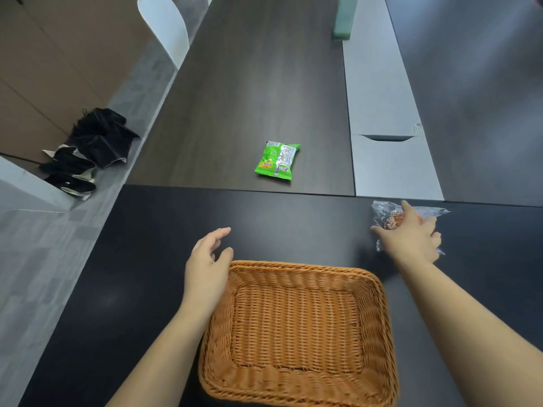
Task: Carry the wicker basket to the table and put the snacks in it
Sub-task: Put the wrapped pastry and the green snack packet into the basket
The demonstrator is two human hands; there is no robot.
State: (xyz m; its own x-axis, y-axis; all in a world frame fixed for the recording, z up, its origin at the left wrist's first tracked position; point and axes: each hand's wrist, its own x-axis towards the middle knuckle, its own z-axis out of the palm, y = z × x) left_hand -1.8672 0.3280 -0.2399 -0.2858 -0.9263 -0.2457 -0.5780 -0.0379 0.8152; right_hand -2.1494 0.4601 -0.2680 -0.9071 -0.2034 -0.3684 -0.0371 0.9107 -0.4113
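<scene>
An orange wicker basket [296, 330] with nothing in it rests on the black table [147, 259] close to me. My left hand [207, 267] hovers at the basket's far left corner, fingers apart and holding nothing. My right hand [411, 236] reaches out to the right and lies spread on a clear-wrapped snack [385, 214] with orange-brown contents; whether the fingers grip it I cannot tell. A green snack packet [277, 160] lies flat farther away on the brown table section.
A grey strip [382, 113] runs down the table's right side, with a green bottle [345, 19] at its far end. A white chair [164, 27] stands at the left edge. Black folded umbrellas [88, 148] lie on the floor at the left.
</scene>
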